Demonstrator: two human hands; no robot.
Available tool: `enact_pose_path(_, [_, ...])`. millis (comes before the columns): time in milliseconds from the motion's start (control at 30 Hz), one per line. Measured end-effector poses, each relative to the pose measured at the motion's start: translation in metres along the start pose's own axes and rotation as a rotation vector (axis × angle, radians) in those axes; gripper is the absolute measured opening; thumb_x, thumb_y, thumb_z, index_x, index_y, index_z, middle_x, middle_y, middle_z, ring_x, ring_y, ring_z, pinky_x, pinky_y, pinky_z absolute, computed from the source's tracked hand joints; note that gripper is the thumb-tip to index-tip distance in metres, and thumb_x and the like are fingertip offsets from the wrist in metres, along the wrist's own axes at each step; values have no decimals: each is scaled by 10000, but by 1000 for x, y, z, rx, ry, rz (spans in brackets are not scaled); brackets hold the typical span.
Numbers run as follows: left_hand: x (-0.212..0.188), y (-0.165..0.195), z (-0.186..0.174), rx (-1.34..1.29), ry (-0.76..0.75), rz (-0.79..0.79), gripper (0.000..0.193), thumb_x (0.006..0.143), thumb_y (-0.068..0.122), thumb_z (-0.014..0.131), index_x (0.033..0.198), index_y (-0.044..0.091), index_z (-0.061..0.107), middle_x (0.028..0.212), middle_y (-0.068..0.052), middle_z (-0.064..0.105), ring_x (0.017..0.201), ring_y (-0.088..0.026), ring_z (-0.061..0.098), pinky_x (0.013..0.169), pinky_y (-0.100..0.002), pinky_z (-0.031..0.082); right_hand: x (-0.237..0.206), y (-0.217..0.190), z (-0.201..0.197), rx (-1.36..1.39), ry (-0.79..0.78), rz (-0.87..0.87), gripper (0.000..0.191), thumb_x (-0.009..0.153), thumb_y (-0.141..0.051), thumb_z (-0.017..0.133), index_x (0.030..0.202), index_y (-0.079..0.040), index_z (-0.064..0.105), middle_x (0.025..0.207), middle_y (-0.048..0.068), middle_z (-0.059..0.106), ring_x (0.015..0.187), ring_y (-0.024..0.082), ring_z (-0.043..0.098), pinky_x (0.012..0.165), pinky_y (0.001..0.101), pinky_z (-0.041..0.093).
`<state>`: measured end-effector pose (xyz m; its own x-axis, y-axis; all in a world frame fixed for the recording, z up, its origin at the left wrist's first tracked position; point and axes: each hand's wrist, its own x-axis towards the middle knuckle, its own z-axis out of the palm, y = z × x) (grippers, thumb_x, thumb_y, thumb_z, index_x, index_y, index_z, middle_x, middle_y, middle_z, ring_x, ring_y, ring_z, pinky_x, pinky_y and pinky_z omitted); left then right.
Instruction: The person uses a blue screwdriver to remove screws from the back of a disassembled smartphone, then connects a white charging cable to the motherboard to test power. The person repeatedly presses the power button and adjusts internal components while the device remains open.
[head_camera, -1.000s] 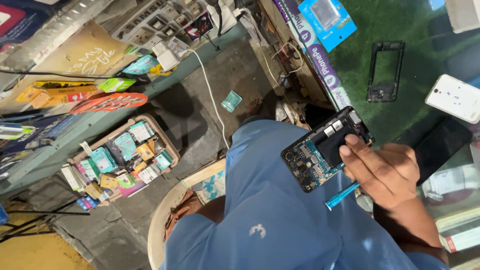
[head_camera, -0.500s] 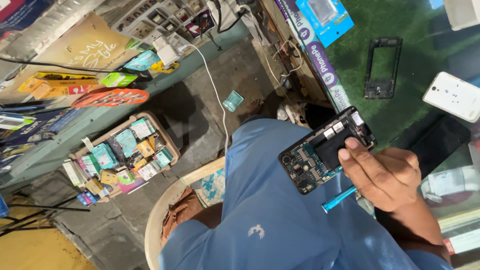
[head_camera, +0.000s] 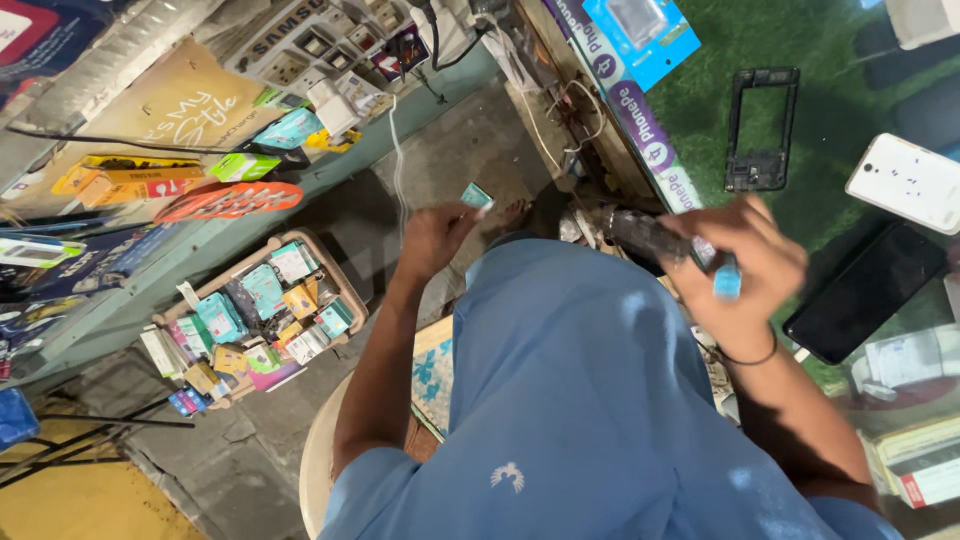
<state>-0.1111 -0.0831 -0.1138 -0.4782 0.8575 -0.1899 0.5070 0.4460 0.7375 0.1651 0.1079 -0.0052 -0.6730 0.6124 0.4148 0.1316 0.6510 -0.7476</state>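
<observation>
the opened phone (head_camera: 650, 238) that sat face-up in the right hand (head_camera: 745, 270) half a second ago is now turned edge-on and blurred, so its insides no longer show. the right fingers are curled around it and a blue tool (head_camera: 727, 280), just over the tabletop (head_camera: 830, 150) edge. the left hand (head_camera: 432, 238) has come into view, reaching down toward the floor, fingers loosely bent; whether they touch the small teal card (head_camera: 476, 196) i cannot tell. on the tabletop lie a black phone frame (head_camera: 762, 130), a white phone (head_camera: 908, 184) and a dark phone (head_camera: 865, 292). a box of small packets (head_camera: 255, 315) sits on the floor.
</observation>
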Motion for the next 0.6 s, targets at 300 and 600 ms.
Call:
enact_pose_path(300, [6,134,-67,-396,123,545,306,954,-11,739,1233,115,738,1023,-47,755,931,-191,706,823,-335,559,-12,9,18,146,-14,245,254,890,-33,920,922,20,674,838,57,656,731,116,555,690,231,437])
enact_pose_path(600, [3,171,-94,-193,-4,877,363,870,-25,831,1198,88,726,1091,-30,691,975,-239,615,777,-347,530,0,-7,10,117,-39,114,252,857,-61,927,1013,-1,739,926,86,750,734,134,608,670,239,437])
